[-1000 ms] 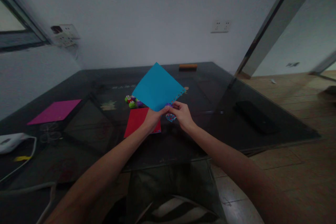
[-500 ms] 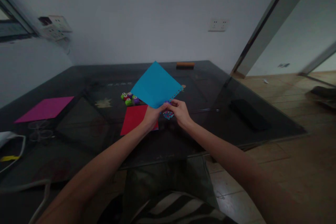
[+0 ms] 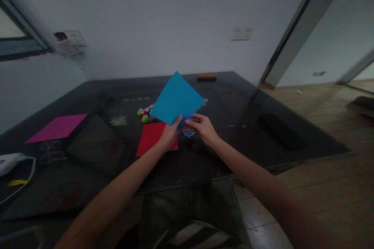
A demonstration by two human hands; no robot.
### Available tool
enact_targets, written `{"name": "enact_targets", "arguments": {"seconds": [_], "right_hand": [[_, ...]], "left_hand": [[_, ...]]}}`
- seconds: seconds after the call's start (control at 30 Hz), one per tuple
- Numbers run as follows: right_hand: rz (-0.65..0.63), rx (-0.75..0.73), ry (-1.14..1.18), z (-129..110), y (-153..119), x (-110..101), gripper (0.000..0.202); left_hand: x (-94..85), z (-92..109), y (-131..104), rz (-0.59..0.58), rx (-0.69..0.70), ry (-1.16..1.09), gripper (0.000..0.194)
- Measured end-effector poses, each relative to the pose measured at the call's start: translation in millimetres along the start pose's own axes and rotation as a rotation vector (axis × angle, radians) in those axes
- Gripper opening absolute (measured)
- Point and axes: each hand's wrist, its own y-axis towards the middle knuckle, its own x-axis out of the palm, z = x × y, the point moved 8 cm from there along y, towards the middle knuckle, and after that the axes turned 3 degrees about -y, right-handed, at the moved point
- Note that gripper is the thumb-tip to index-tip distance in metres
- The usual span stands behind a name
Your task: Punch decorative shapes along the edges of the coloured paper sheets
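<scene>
Pinched by its lower corner, a blue sheet of paper (image 3: 178, 97) is in my left hand (image 3: 170, 132), tilted up over the table. Small notches run along its lower right edge. My right hand (image 3: 203, 127) is closed around a small purple craft punch (image 3: 188, 120), which sits at the sheet's edge near the lower corner; my fingers partly cover it. Below the punch lies a small pile of paper bits (image 3: 189, 132). Under my left wrist rests a red sheet (image 3: 150, 138). Behind the blue sheet are several colourful pieces with round eyes (image 3: 145, 113), partly hidden.
A pink sheet (image 3: 57, 127) and a pair of glasses (image 3: 52, 155) lie at left. A white device with a cable (image 3: 11, 162) is at the left edge. A black case (image 3: 280, 130) lies at right, and an orange-brown block (image 3: 207, 76) sits by the wall.
The blue sheet has tipped and bends a little more, and the purple punch shows more between my hands. The whole view has shifted slightly. Both hands keep their holds.
</scene>
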Motion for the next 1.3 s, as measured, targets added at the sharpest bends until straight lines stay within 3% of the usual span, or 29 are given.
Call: {"name": "enact_targets", "arguments": {"seconds": [0.17,0.4,0.63,1.07,1.17,1.3], "right_hand": [[0.021,-0.018,-0.052,-5,-2,-3,0.037],[-0.05,-0.034,-0.045,-7,-2,0,0.034],[-0.121,0.056,-0.018,-6,-1,1,0.029],[-0.106,0.114,-0.184,-6,5,-16,0.027],[-0.08,0.109,-0.203,-9,5,-19,0.027],[-0.022,0.008,-0.283,-19,7,-23,0.027]], "left_hand": [[-5.5,4,2,0.0,0.072,0.085,0.048],[-16.8,9,8,0.018,0.148,0.204,0.048],[-16.9,20,5,0.042,0.184,0.36,0.036],[-7.0,15,2,0.004,-0.016,0.408,0.042],[-9.9,16,2,-0.085,-0.131,0.529,0.052],[-5.6,8,-12,-0.437,-0.393,0.705,0.059]]}}
